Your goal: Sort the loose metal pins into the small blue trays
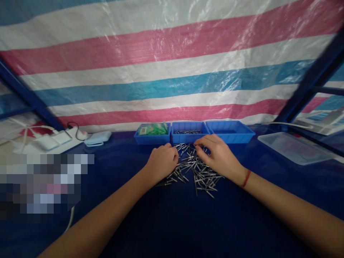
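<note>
A loose pile of thin silver blind rivets [205, 176] is spread over the dark blue tabletop. My left hand [162, 160] rests at the pile's left side, fingers curled in; whatever they hold is hidden. Over the back right of the pile, my right hand [219, 154] has thumb and forefinger pinched together, and anything between them is too small to make out. Just behind the hands, a blue bin [188, 139] contains more rivets.
Left of the rivet bin is a blue bin [153, 139] with green plastic packets; right of it stands another blue bin [231, 138]. A clear plastic lid [295, 148] lies at right. Power strips [57, 139] and a light blue case [98, 138] are at left. Striped sheeting hangs behind.
</note>
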{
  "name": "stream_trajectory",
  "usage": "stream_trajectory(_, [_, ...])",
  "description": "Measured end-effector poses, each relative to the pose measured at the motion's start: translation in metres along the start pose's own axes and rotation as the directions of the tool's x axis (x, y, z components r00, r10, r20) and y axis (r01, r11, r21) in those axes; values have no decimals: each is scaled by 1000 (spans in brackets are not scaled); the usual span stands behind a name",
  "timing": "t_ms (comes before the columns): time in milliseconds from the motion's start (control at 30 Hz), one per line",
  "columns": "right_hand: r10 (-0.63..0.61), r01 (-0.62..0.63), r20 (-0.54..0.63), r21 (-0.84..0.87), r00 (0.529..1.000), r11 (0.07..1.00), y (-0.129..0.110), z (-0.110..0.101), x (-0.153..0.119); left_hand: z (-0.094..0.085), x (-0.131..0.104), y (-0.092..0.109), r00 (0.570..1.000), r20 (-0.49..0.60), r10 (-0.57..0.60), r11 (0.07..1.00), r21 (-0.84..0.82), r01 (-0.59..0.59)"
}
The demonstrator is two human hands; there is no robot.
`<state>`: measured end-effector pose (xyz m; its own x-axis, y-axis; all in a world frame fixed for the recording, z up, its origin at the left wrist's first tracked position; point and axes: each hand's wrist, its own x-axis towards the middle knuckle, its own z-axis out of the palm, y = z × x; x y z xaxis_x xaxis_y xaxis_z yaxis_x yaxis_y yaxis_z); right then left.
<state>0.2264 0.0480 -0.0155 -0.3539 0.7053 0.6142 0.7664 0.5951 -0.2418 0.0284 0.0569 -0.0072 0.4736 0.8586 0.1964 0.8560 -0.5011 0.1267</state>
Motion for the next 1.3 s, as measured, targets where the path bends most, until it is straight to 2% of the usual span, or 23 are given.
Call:
stream_trajectory(100, [-9, 9, 2, 21, 1000, 1000, -1, 0, 0, 3, -1, 1, 999, -36, -1, 1000, 5, 1])
stream_trajectory(167, [-14, 14, -8, 43, 1000, 999, -4, 0, 0, 4, -1, 2, 995, -101, 4, 1000, -27, -7])
stream_trajectory(267, [-15, 17, -17, 115, 1000, 993, -11, -1, -2, 4, -1, 1, 980, -200, -14, 977, -213, -30])
stream_trajectory(400, [87, -83, -1, 280, 996, 956, -24, 0, -4, 4, -4, 2, 972, -227, -67, 836, -544, -70])
stream_trajectory(567, [269, -267, 70, 504, 961, 822, -37, 1, -6, 3, -14, 9, 962, -226, -156, 678, -733, -63])
stream_trajectory(667, [304, -322, 135, 606, 943, 727, -42, 0, -7, 1, -19, 14, 961, -227, -158, 636, -768, -76])
stream_trajectory(767, [293, -319, 156, 667, 943, 673, -44, -2, -7, -2, -22, 16, 958, -247, -144, 632, -768, -103])
stream_trajectory(1033, [282, -256, 88, 722, 955, 643, -47, -5, -6, -4, -24, 16, 960, -264, -87, 662, -736, -143])
stream_trajectory(1300, [330, -298, 102, 725, 938, 621, -47, -2, -8, -4, -26, 18, 957, -276, -88, 665, -732, -150])
